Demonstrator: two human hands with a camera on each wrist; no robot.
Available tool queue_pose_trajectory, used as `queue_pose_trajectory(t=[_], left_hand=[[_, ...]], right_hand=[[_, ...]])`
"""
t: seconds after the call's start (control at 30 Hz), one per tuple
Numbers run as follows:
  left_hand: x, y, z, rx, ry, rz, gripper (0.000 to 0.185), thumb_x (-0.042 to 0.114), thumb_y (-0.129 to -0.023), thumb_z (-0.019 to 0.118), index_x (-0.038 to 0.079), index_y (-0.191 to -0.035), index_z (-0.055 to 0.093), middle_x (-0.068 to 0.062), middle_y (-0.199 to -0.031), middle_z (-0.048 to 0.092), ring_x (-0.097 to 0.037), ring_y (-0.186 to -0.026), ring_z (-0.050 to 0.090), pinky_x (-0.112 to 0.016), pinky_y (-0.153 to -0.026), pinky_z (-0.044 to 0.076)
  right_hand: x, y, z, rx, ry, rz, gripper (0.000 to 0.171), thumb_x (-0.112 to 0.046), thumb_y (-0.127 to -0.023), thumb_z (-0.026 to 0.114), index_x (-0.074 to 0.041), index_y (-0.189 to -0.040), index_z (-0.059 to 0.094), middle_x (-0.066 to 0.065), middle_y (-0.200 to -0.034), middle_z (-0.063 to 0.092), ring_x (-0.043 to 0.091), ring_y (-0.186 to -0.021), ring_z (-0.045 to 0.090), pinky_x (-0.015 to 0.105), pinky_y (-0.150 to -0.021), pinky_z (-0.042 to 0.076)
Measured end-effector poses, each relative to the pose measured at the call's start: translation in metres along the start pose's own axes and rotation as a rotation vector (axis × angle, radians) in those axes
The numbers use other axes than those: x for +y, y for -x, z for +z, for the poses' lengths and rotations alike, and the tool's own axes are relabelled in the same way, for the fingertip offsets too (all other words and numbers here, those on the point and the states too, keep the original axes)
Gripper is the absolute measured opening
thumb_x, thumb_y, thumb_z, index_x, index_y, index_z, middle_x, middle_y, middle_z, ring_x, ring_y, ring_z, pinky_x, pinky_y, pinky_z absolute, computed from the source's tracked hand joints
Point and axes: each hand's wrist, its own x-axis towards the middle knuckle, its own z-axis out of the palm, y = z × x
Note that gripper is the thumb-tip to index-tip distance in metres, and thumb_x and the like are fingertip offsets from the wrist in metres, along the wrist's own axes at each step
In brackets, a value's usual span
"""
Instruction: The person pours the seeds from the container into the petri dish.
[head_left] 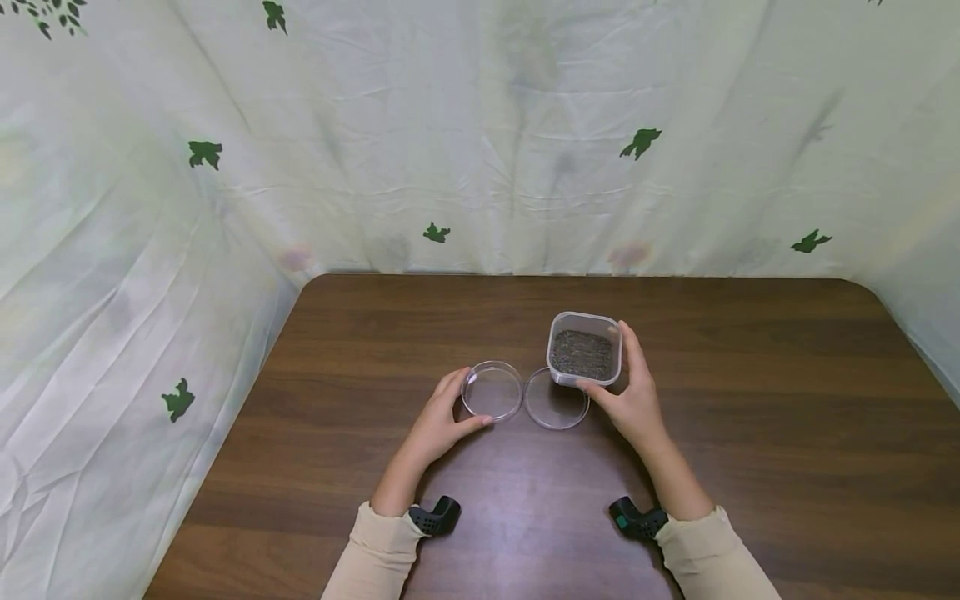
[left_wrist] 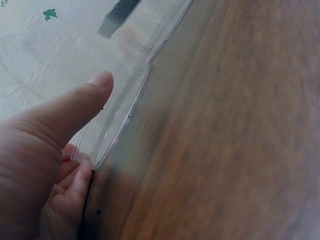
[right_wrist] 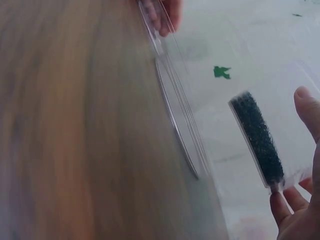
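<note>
A clear square tub (head_left: 584, 348) of dark grains is standing near the middle of the wooden table (head_left: 750, 417), and the right hand (head_left: 633, 398) is gripping it, thumb and fingers curled round its sides. Just beside it toward the left edge, two clear round dishes (head_left: 557, 400) are lying touching each other; the left hand (head_left: 438, 423) is pinching the rim of the left dish (head_left: 491, 390).
</note>
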Motion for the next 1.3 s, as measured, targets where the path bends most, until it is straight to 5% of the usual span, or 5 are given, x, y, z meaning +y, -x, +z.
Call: queue_pose_trajectory(t=[0.77,1.3], left_hand=[[0.000,0.000,-0.001,0.003,0.014,0.002,0.082,0.046,-0.062,0.064,0.003,-0.125,0.033,-0.010,-0.123,0.035,-0.017,-0.112,0.032,-0.034,-0.091,0.027],[-0.002,0.001,0.001,-0.003,0.007,0.001,0.081,0.045,-0.063,0.065,0.005,-0.126,0.032,-0.009,-0.124,0.033,-0.016,-0.112,0.032,-0.034,-0.091,0.027]], right_hand=[[-0.013,-0.008,0.032,-0.055,0.199,-0.171,0.097,-0.025,-0.055,0.076,-0.018,-0.133,0.017,-0.002,-0.132,0.024,0.022,-0.116,0.024,0.041,-0.088,0.027],[-0.018,-0.015,0.036,-0.082,0.307,-0.412,0.095,-0.020,-0.054,0.076,-0.004,-0.130,0.022,0.010,-0.130,0.027,0.026,-0.117,0.023,0.038,-0.094,0.017]])
